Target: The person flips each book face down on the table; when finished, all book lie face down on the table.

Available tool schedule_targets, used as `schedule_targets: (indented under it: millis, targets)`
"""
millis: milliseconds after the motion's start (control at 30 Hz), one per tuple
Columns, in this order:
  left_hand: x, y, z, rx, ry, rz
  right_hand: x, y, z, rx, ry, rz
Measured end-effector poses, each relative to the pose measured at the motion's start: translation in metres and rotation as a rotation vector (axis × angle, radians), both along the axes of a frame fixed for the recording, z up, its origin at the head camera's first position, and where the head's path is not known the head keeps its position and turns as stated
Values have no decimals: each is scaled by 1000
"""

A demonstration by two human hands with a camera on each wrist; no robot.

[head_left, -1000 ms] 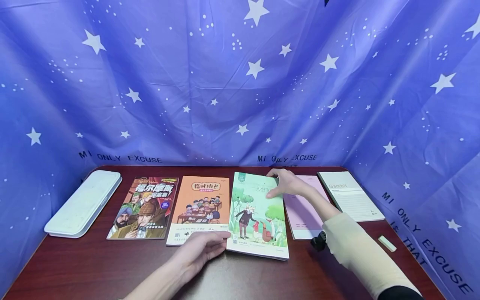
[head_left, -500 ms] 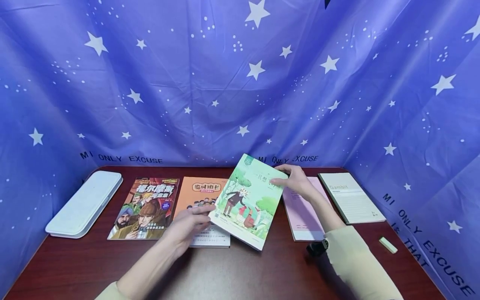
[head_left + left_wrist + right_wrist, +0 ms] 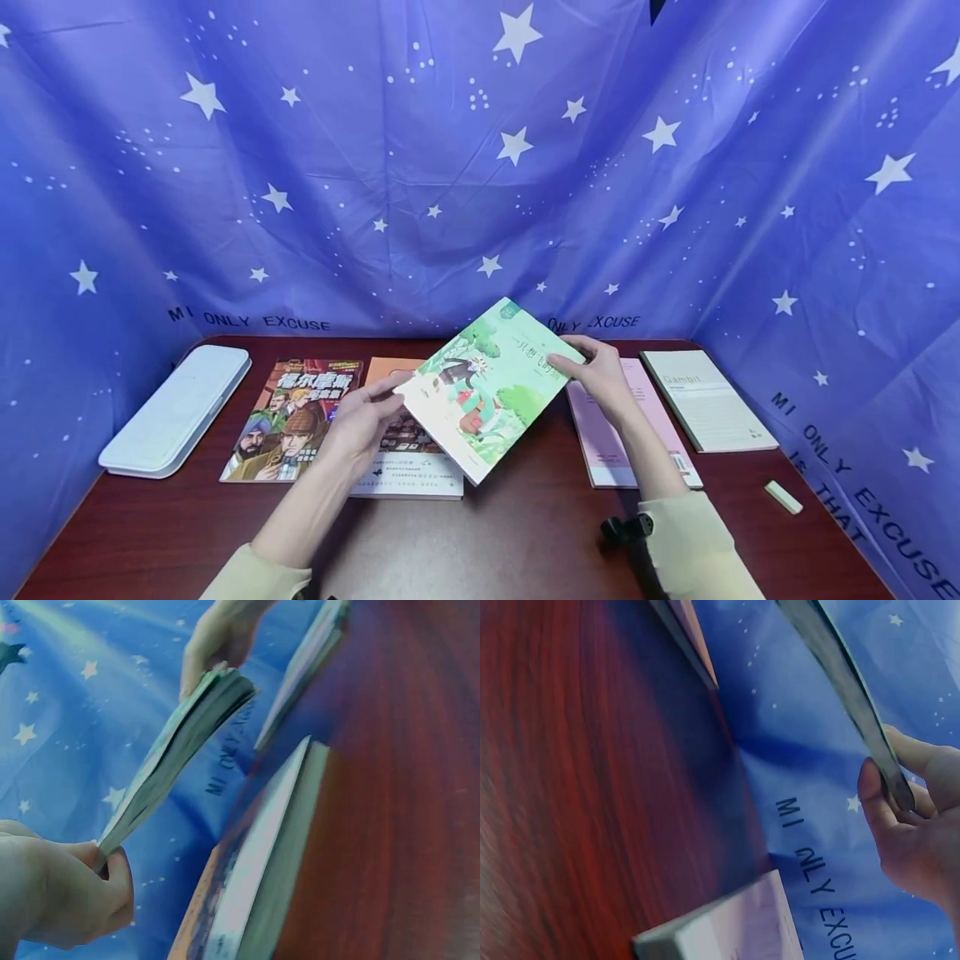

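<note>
A green paperback book (image 3: 495, 383) with trees and animal figures on its cover is held up off the table, turned at a slant. My left hand (image 3: 367, 421) pinches its lower-left corner between thumb and fingers, as the left wrist view also shows with the book (image 3: 169, 757) edge-on. At the opposite corner my right hand (image 3: 596, 371) grips it, thumb on the cover. Below and behind the left hand lies an orange book (image 3: 420, 477), partly covered from view. Under the right forearm is a pink book (image 3: 600, 442) on the table.
A comic-style book (image 3: 288, 421) and a white case (image 3: 176, 412) lie to the left. On the right are a notebook (image 3: 712, 400) and a small whitish block (image 3: 783, 497). A blue star-patterned curtain (image 3: 450, 167) encloses the dark red wooden table (image 3: 450, 550).
Both hands have raised the green book from the table and moved it slightly left. It has turned clockwise, and the left hand has risen up and left with its corner.
</note>
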State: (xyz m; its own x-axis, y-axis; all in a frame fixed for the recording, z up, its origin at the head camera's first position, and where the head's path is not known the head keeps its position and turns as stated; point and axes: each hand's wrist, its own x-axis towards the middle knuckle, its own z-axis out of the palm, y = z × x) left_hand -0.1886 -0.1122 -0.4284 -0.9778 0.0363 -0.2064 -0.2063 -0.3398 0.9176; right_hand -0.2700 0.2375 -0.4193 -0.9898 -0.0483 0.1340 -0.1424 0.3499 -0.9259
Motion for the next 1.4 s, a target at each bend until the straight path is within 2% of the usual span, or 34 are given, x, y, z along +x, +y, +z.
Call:
schedule_targets:
  millis: [200, 333, 600, 733, 867, 1033, 1233, 1400]
  targets:
    - [-15, -9, 4, 71, 7, 63, 9, -5, -4, -116, 13, -1]
    - [-21, -12, 6, 96, -1, 103, 15, -7, -7, -198, -20, 13]
    - [-26, -15, 3, 107, 1, 148, 21, -7, -7, -516, -163, 134]
    - [-27, -16, 2, 108, -14, 158, 24, -6, -7, -615, -211, 161]
    - [-28, -13, 3, 107, -11, 157, 24, -4, -8, -683, -201, 166]
    - [-29, -12, 5, 106, -20, 169, 24, -3, -12, -721, -187, 140]
    - [-29, -13, 7, 70, 0, 181, 23, -3, -14, -640, -160, 110]
    - [-27, -14, 6, 23, -13, 189, 21, -2, -14, -597, -153, 114]
